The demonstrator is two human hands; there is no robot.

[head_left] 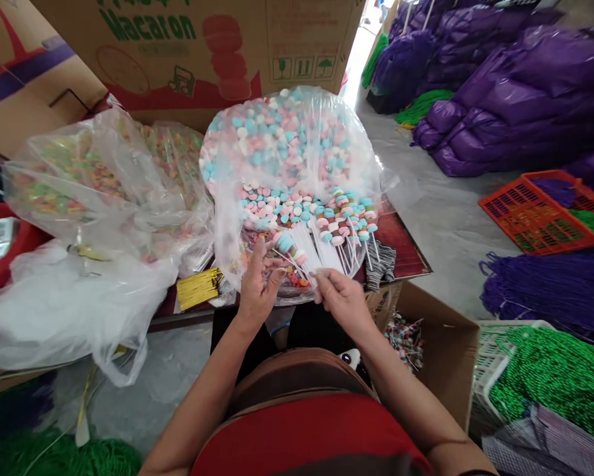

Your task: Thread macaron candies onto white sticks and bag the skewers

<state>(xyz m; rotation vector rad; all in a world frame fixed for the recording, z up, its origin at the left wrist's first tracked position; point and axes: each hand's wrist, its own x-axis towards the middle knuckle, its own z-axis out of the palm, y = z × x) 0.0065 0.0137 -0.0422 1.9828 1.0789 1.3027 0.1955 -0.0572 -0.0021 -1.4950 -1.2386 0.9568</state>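
Note:
My left hand [259, 291] is open, its thumb and fingers apart. Beside its fingertips are marshmallow candy skewers [289, 246] in blue, pink and white, their thin sticks slanting down toward my right hand [342, 299]. The fingers of that hand are pinched at the lower stick ends, next to narrow white strips [306, 248]. What exactly they grip is too small to make out. More finished marshmallow skewers [346, 215] lie in a pile just beyond. Loose marshmallows [287, 206] spill from the mouth of a large clear bag [321, 145], and gummy rings [271, 264] lie nearer me.
Yellow twist ties [197, 289] and bags of colourful gummies [93, 172] are on the left. A striped glove [380, 261] lies at the table's right edge. Below stands an open carton [445, 370] holding wrapped candy. A large cardboard box [178, 53] stands behind; an orange basket [529, 218] is rightward.

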